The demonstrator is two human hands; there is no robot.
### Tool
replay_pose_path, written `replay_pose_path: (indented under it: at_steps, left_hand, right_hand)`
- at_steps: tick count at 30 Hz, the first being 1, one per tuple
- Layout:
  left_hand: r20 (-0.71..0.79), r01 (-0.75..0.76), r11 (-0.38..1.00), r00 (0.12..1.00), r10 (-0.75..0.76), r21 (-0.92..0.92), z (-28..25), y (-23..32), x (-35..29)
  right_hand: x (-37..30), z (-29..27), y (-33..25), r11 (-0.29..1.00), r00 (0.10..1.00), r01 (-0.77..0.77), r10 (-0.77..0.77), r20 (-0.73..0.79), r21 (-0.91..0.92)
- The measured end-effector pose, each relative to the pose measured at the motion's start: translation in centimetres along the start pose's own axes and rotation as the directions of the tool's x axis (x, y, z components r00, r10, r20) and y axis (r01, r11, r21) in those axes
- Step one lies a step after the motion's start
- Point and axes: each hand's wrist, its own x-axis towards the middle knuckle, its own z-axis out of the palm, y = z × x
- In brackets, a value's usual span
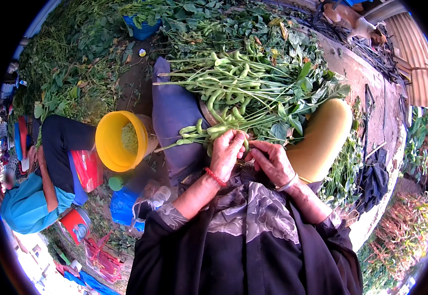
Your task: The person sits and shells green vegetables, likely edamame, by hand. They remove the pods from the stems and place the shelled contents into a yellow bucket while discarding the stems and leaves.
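Note:
Over my lap, my left hand [229,153] is closed on a green bean stalk [172,146] whose cut end points left. Plump pods [197,129] hang beside its fingers. A single curved green pod [246,144] shows between my two hands. My right hand [273,162] pinches at the lower end of that pod with thumb and bent forefinger; the exact contact is partly hidden. Ahead of both hands, a heap of cut bean stalks with pods [233,81] lies across my legs, their bare ends toward the left.
A yellow bucket [107,147] with shelled green beans stands left of my knee. Beyond it sits another person in a blue top [32,206], near a red bucket [75,225]. Leafy plants [71,54] cover the ground ahead; a brown dog [351,22] lies far right.

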Motion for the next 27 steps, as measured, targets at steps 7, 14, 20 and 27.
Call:
replay_pose_path:
  at_steps: [7,14,20,27]
  left_hand:
    - [-0.03,-0.019,1.0,0.999,0.019,-0.014,0.1,0.0,0.2]
    - [0.117,0.099,0.995,0.988,-0.1,0.017,-1.2,0.4,0.3]
    - [0.238,0.195,0.98,0.95,-0.2,0.047,-2.1,1.2,0.6]
    - [0.324,0.123,0.989,0.935,-0.143,0.08,-3.1,0.9,0.7]
  right_hand:
    - [0.2,0.2,-0.4,0.985,0.998,-0.061,0.059,0.014,0.163]
    - [0.5,0.2,0.9,0.981,0.993,-0.09,0.075,0.095,0.169]
    - [0.9,-0.1,1.2,0.939,0.971,-0.215,0.175,0.165,0.269]
    - [0.8,-0.1,2.1,0.823,0.946,-0.323,0.268,0.183,0.468]
